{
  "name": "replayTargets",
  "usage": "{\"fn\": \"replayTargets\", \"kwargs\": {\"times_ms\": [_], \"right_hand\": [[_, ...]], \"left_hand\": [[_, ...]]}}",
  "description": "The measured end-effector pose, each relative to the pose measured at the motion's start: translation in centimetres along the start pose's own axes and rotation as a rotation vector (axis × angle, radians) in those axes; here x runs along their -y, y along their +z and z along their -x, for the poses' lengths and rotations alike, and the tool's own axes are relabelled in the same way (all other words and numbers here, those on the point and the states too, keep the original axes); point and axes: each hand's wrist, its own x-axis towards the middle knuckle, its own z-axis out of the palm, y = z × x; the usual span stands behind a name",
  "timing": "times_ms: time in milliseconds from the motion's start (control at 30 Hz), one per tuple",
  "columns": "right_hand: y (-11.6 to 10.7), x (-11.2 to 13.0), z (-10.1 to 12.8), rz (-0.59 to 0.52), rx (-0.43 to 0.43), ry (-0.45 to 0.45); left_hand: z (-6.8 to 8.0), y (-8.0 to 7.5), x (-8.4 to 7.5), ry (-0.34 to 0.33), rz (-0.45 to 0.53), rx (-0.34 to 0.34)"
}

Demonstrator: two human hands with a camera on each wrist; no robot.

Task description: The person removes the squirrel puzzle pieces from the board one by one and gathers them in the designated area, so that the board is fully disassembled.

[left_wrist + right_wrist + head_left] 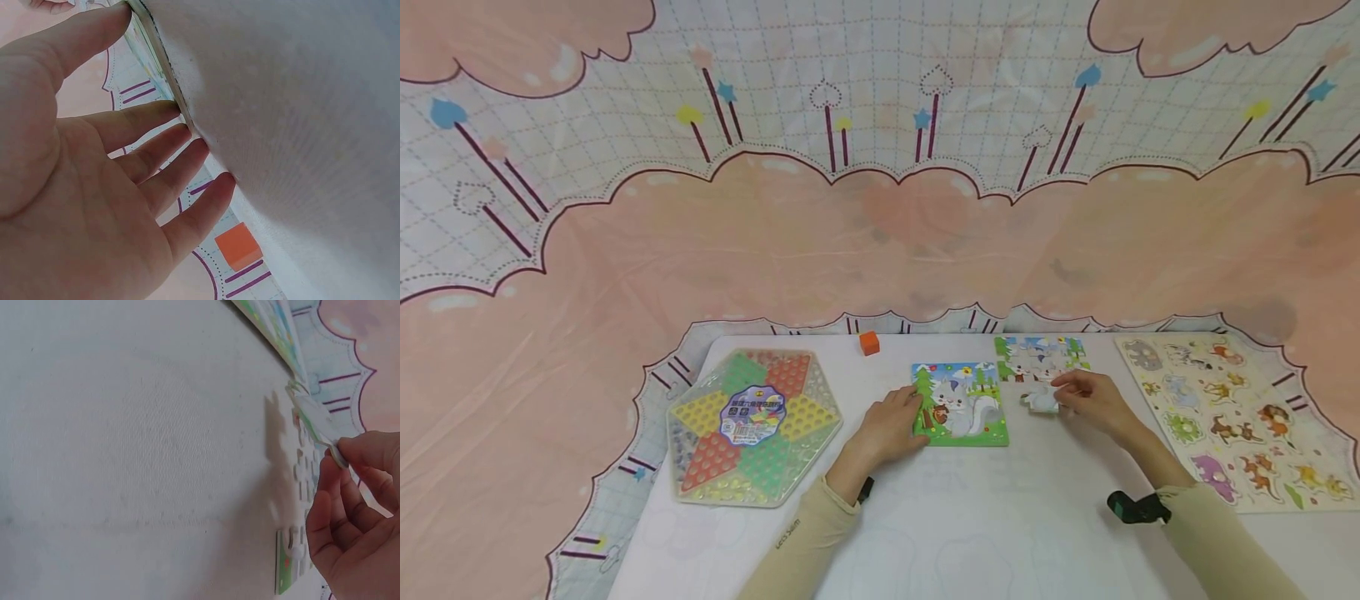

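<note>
My left hand (891,425) rests against the left edge of a square squirrel picture board (958,408). In the left wrist view, its thumb and extended fingers touch the board's side and the table. To the right of that board, my right hand (1093,400) pinches a white and pale-grey jigsaw piece (315,419) between thumb and fingers. The piece (1040,400) is tilted, with its shadow on the table in the right wrist view. Just behind it lies a group of jigsaw pieces (1041,357) showing trees, sky and white shapes.
A hexagonal packaged board (752,425) with coloured triangles of beads lies at the left. An orange cube (869,342) stands near the back edge. At the right is a large wooden animal puzzle board (1240,417). A printed cloth (880,242) hangs behind the white table.
</note>
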Motion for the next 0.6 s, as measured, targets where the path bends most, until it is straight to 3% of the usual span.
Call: {"fn": "replayTargets", "kwargs": {"times_ms": [600], "right_hand": [[-1.1, -1.5, 0.1, 0.002, 0.006, 0.085]], "left_hand": [[0.0, 0.2, 0.1, 0.007, 0.003, -0.002]]}}
